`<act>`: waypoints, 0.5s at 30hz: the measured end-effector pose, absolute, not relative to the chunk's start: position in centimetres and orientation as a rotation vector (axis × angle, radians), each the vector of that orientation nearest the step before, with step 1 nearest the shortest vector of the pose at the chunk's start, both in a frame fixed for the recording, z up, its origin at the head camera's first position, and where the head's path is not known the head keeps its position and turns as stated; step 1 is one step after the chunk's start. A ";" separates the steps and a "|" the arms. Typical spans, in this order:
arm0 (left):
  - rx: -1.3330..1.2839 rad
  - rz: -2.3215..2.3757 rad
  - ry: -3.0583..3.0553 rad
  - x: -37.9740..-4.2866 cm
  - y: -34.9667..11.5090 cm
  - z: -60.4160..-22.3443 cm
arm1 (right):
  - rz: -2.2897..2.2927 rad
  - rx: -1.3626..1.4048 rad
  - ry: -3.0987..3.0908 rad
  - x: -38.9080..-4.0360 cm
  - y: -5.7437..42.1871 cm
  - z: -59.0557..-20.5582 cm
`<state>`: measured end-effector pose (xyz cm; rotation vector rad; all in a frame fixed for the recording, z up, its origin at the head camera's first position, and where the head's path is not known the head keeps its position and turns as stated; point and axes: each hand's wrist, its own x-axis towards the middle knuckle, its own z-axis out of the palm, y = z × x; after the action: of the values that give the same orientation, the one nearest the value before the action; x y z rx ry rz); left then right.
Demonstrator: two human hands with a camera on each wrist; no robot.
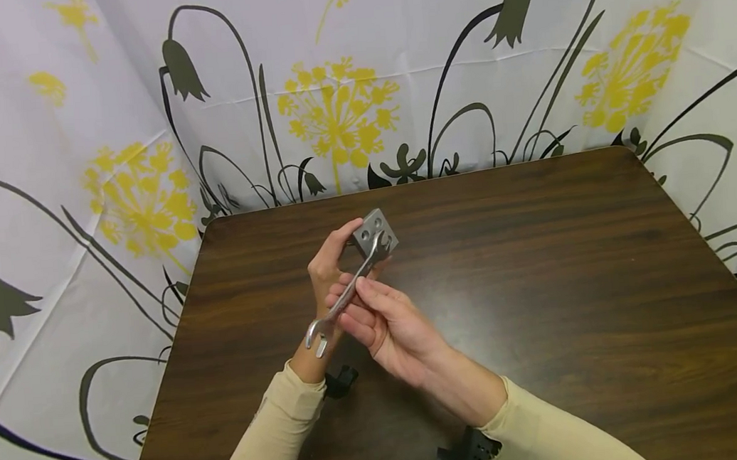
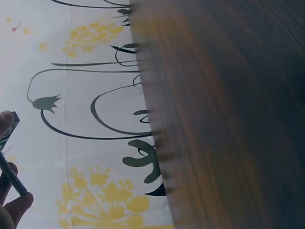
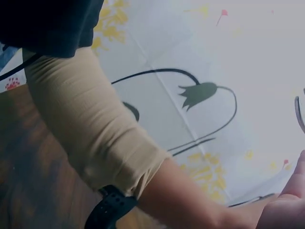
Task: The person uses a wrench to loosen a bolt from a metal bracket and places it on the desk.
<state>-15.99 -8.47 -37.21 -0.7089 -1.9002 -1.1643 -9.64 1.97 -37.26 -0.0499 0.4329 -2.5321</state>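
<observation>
My left hand [image 1: 326, 265] grips a small grey metal block [image 1: 365, 234] with round holes, held up over the table. A threaded bolt [image 2: 14, 178] sticks out from the block's side in the left wrist view, with a fingertip at its end. Between the thumb and fingers of my right hand [image 1: 396, 324] is a silver double open-ended wrench [image 1: 353, 282]. Its upper end overlaps the lower corner of the block in the head view, while the other end points down toward the left wrist. Only a bit of the wrench shows at the edge of the right wrist view.
Under both hands lies a dark wood-grain table [image 1: 539, 282]. A white curtain [image 1: 430, 12] with yellow and grey flowers hangs behind and at the sides. Black wrist straps [image 1: 468, 455] sit by the beige sleeves [image 1: 549, 424].
</observation>
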 end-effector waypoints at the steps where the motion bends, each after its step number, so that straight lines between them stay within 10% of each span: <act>1: -0.715 -1.159 -1.897 -16.1 -8.5 -37.2 | -2.534 -0.045 0.436 -9.7 2.0 -37.1; 15: -0.738 -1.329 -1.873 -17.8 -9.5 -41.0 | -2.557 -0.030 0.464 -10.1 1.6 -35.1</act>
<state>-17.85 -9.52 -40.95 -0.7384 -1.8727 -1.3289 -10.14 1.65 -35.05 -0.0304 0.4644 -2.5567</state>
